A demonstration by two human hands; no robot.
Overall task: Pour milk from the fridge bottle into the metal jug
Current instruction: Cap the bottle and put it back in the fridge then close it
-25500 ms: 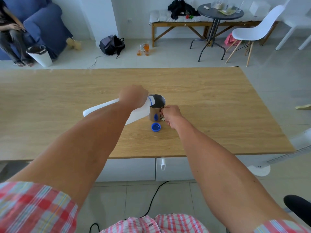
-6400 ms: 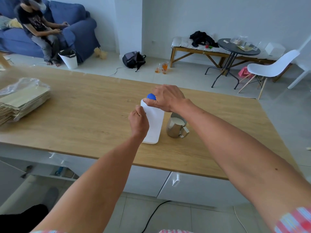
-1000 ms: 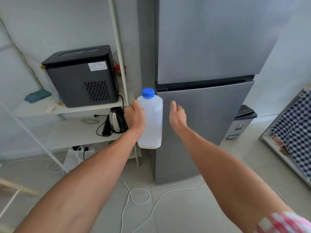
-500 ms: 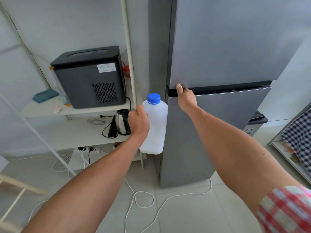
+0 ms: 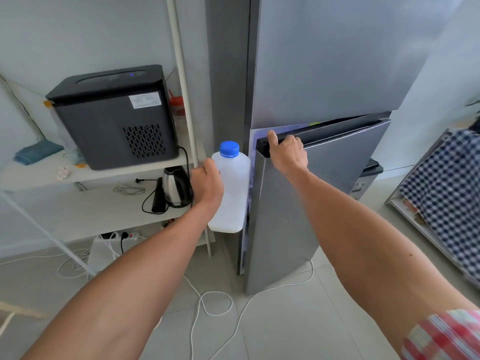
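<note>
At twelve o'clock, before the fridge (image 5: 324, 61): left hand (image 5: 207, 188) wrapped round the milk bottle (image 5: 231, 193), gripping its flank at nine o'clock, thumb forward. Bottle held upright in the air, blue cap (image 5: 229, 149) screwed on, just beside the opening edge of the lower fridge door (image 5: 311, 198). Right hand (image 5: 287, 152) hooked over the door's top lip at one o'clock, fingers curled on the dark handle strip, thumb lying along it. Door stood ajar, a bluish glow showing in the gap.

Judged translucent plastic: walls likely to give a little under a squeeze, probably smooth, perhaps damp from the cold. Weight hard to tell; level inside not readable. Best taken round the waist as here, or steadied under the base, never by the cap alone. No metal jug in view.

Off at ten o'clock, a black appliance (image 5: 114, 115) on a white shelf (image 5: 85, 175), a kettle (image 5: 175, 188) below it. White cord (image 5: 215, 302) looped on the floor.
</note>
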